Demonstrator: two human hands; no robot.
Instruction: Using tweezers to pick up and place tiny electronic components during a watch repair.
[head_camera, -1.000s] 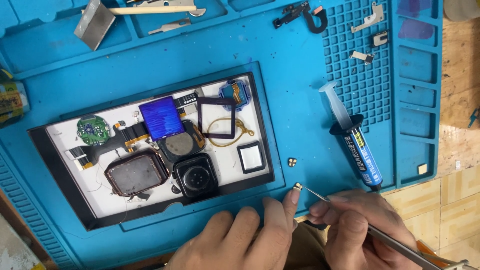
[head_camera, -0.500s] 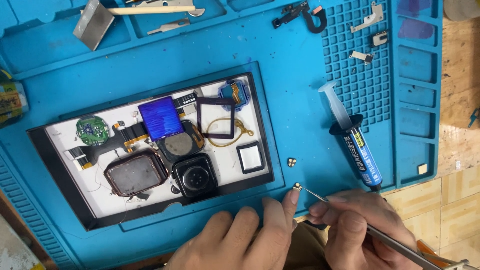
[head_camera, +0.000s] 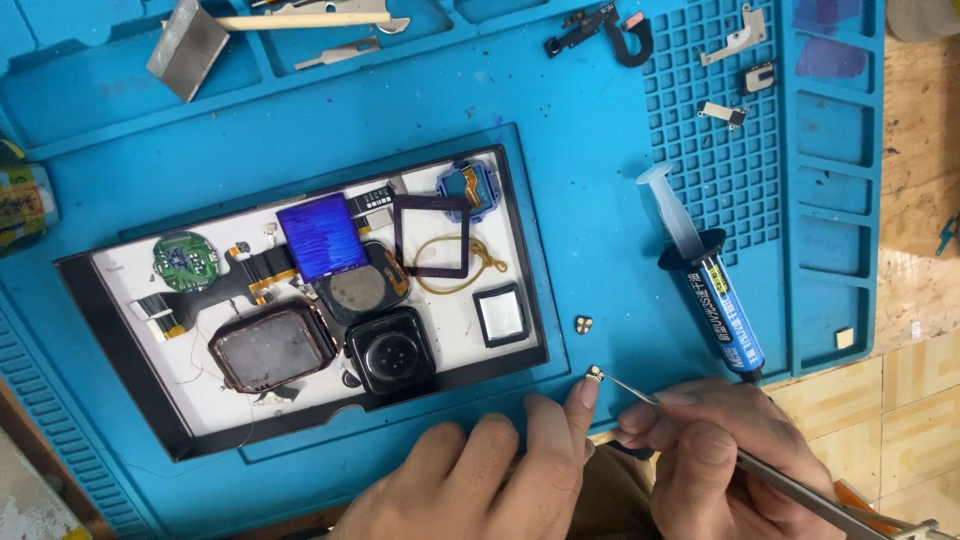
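1. Tweezers (head_camera: 790, 485) sit pinched in your right hand (head_camera: 715, 460), fingers closed around the metal shaft; the tips meet a tiny gold component (head_camera: 595, 374) on the blue work mat (head_camera: 590, 170).
2. Your left hand (head_camera: 480, 480) rests on the mat's near edge, fingers together and gripping nothing, the index fingertip just beside that component.
3. A second tiny part (head_camera: 584, 324) lies on the mat near the first one.
4. A blue syringe (head_camera: 710, 280) lies just beyond your right hand.
5. To the left, a black-rimmed white tray (head_camera: 130, 390) holds dismantled watch parts, including a black watch body (head_camera: 391, 352).
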